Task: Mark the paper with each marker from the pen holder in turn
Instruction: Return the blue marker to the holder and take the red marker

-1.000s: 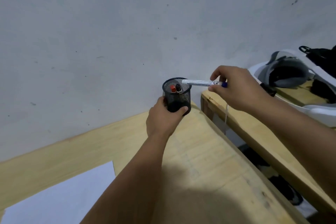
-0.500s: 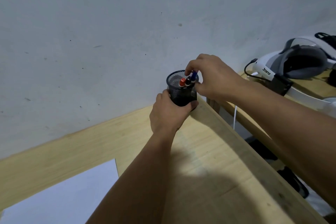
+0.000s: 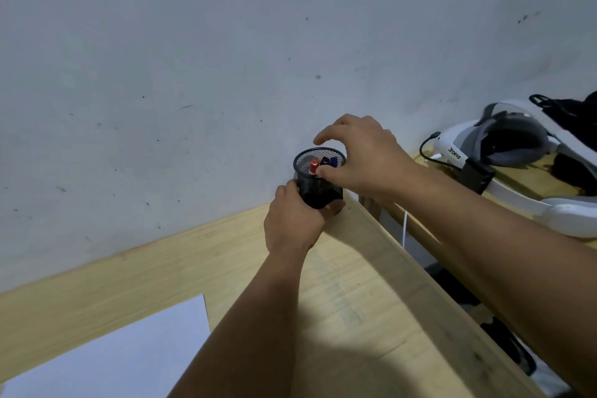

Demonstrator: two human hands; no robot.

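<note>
A black mesh pen holder [image 3: 319, 192] stands at the far corner of the wooden table [image 3: 355, 300], close to the wall. Inside it stand a red-capped marker [image 3: 313, 166], a black-capped marker [image 3: 324, 160] and a blue-capped marker [image 3: 334, 161]. My left hand [image 3: 292, 223] is wrapped around the holder's near side. Just above the rim hovers my right hand [image 3: 365, 158], its fingers spread and its thumb tip beside the red cap; nothing is gripped in it. A white sheet of paper [image 3: 122, 355] lies at the near left of the table.
The grey wall rises directly behind the holder. To the right, across a gap, a second wooden surface [image 3: 513, 181] carries a white and grey headset [image 3: 504, 142] with a black cable, and a black bag [image 3: 571, 119].
One second ago my right hand held the blue-capped marker sideways at the rim. It then dropped the marker into the holder, let go, and now has its fingers spread above the rim.
</note>
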